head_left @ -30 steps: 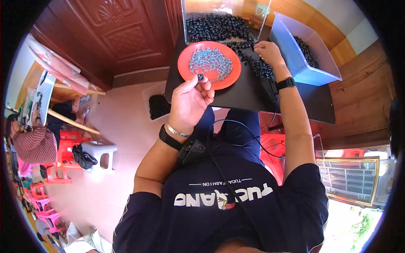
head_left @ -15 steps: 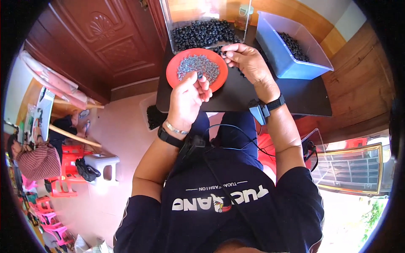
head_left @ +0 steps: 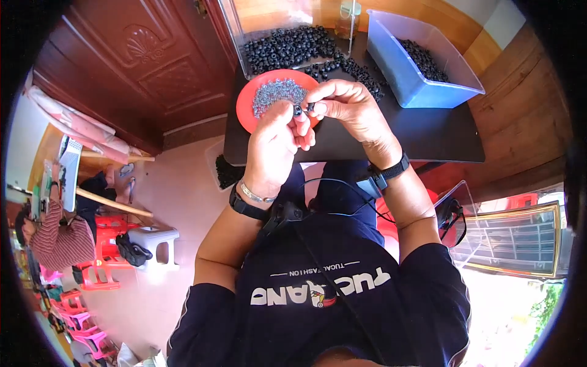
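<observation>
My left hand is closed, pinching a small round black plastic piece between thumb and fingers. My right hand pinches another small black piece by its fingertips. The two pieces almost meet above the near right side of a red plate; whether they touch, I cannot tell. A heap of tiny silvery metal parts covers the middle of the plate. Beyond it lies a pile of black pieces, spilling onto the dark table behind my right hand.
A clear plastic box encloses the far pile. At the table's right stands a translucent blue bin of black pieces. A tub of black parts sits on the floor at the table's left edge. Farther left, another person is near stools.
My right hand has come nearer and to the left, from the loose black pieces to beside my left hand, carrying a black piece. The left hand has barely moved.
</observation>
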The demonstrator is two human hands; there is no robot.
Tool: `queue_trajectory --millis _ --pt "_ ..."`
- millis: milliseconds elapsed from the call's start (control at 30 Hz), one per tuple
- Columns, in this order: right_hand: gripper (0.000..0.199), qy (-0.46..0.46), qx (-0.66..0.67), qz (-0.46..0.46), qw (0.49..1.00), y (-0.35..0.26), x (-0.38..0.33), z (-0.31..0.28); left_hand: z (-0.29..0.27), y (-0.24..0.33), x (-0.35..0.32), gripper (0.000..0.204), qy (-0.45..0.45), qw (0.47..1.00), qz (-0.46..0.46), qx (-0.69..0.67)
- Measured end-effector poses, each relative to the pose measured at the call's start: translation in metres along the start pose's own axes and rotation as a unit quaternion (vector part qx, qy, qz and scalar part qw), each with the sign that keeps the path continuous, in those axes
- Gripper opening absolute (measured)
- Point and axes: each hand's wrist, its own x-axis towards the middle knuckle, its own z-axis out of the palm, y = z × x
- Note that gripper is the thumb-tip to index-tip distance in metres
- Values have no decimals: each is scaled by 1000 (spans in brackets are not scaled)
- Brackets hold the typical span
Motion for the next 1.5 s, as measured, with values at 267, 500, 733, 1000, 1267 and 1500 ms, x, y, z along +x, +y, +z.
queue_trajectory --millis 267,500,733,1000,1267,1500 --pt "14 10 -50 -17 999 -4 -3 8 2 -4 -5 26 51 999 -6 18" --pt "15 -19 -83 4 996 -10 -2 13 -1 -9 -6 18 77 997 6 -26" --pt "14 -47 -220 -44 973 -17 0 21 -3 -9 -8 20 87 996 -11 -13" --pt "13 -32 -257 -13 966 -22 4 23 -1 -9 -9 22 91 993 -45 -58" --pt "10 -81 -406 -105 904 -33 5 28 -6 -12 -14 20 103 994 -33 -30" --pt "13 -31 -280 -29 959 -23 3 31 -2 -10 -10 20 103 992 -29 -63"
